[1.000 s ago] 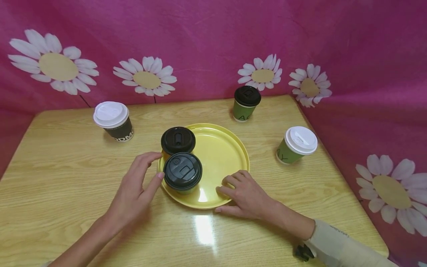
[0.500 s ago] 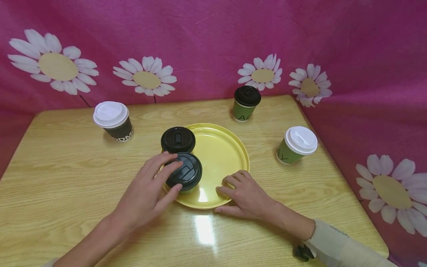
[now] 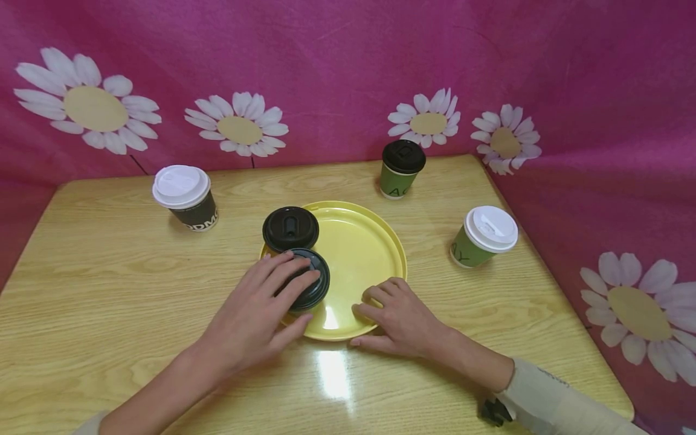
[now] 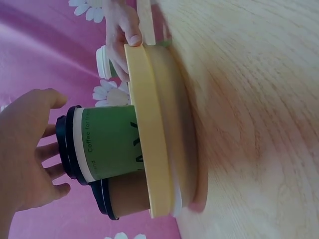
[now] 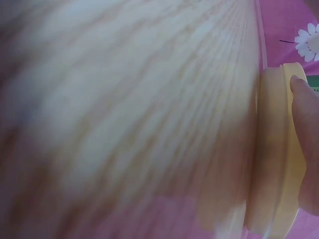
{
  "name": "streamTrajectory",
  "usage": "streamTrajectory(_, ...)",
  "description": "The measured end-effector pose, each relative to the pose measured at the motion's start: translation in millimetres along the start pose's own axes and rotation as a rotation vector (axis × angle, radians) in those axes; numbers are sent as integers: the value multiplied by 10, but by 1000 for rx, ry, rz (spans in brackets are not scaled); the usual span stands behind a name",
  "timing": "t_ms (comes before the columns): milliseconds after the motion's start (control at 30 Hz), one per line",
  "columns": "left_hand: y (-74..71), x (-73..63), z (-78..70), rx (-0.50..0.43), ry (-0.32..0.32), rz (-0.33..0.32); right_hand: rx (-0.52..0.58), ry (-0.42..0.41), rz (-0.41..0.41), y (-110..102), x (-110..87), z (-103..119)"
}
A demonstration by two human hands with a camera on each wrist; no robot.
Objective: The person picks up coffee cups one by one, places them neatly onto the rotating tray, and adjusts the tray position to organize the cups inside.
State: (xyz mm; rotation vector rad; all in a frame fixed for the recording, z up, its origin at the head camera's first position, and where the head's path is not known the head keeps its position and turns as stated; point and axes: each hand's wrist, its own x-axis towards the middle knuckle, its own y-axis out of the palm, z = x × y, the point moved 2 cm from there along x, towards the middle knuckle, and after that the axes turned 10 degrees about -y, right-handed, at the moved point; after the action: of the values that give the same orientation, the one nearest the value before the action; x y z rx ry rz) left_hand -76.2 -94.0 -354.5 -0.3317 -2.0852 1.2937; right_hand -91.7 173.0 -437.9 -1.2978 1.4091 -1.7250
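A round yellow tray (image 3: 375, 241) carries two lidded paper coffee cups on its left side. The nearer, a green coffee cup (image 4: 112, 142) with a black lid, stands upright in front of the brown coffee cup (image 4: 129, 191), whose lid (image 3: 290, 228) is also black. Over the nearer lid my left hand (image 3: 255, 314) is spread, fingers reaching across its top and thumb held off to the near side. My right hand (image 3: 399, 317) pinches the tray's front right rim, thumb (image 5: 298, 84) outside and fingers over the inside.
On the wooden table (image 3: 109, 290), a dark cup with white lid (image 3: 187, 199) stands back left. A green cup with black lid (image 3: 400, 169) is behind the tray, and a green cup with white lid (image 3: 481, 235) to its right. Pink flowered cloth (image 3: 337, 78) hangs behind.
My left hand has moved right from beside the two cups to over the nearer green cup's lid. My right hand, the tray and the cups stay where they were.
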Motion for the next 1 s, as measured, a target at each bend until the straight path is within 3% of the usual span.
streamTrajectory(500, 88, 6, 3, 52, 41, -24, 4, 3, -2, -3, -2, 3)
streamTrajectory(1000, 87, 28, -6, 66, 19, -39, 10, 8, -5, -14, 12, 17)
